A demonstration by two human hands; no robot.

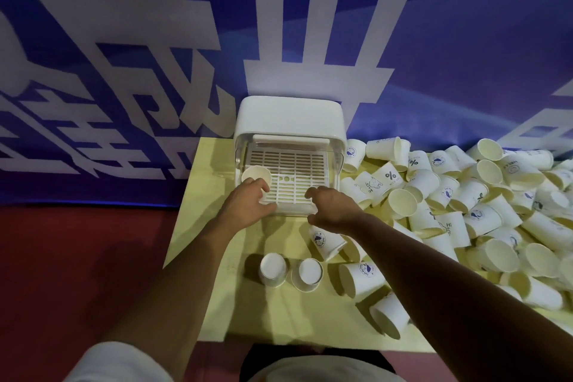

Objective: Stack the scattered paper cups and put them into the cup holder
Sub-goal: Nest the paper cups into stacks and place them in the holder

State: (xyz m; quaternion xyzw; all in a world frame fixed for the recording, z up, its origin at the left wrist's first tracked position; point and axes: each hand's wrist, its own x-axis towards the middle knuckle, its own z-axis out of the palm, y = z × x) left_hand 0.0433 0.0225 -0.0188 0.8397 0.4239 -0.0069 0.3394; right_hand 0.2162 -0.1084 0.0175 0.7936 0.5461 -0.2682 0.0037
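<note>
The white cup holder stands at the back of the yellow table, with its slatted tray drawn out toward me. One paper cup sits mouth-up in the tray's left side. My left hand grips the tray's front left edge, its fingers just below that cup. My right hand grips the tray's front right corner with curled fingers. Two cup stacks stand upside down near me. A heap of scattered paper cups covers the right side.
The yellow table ends at its left edge above a red floor. A blue banner with white characters hangs behind. Loose cups lie on their sides just right of the upside-down stacks.
</note>
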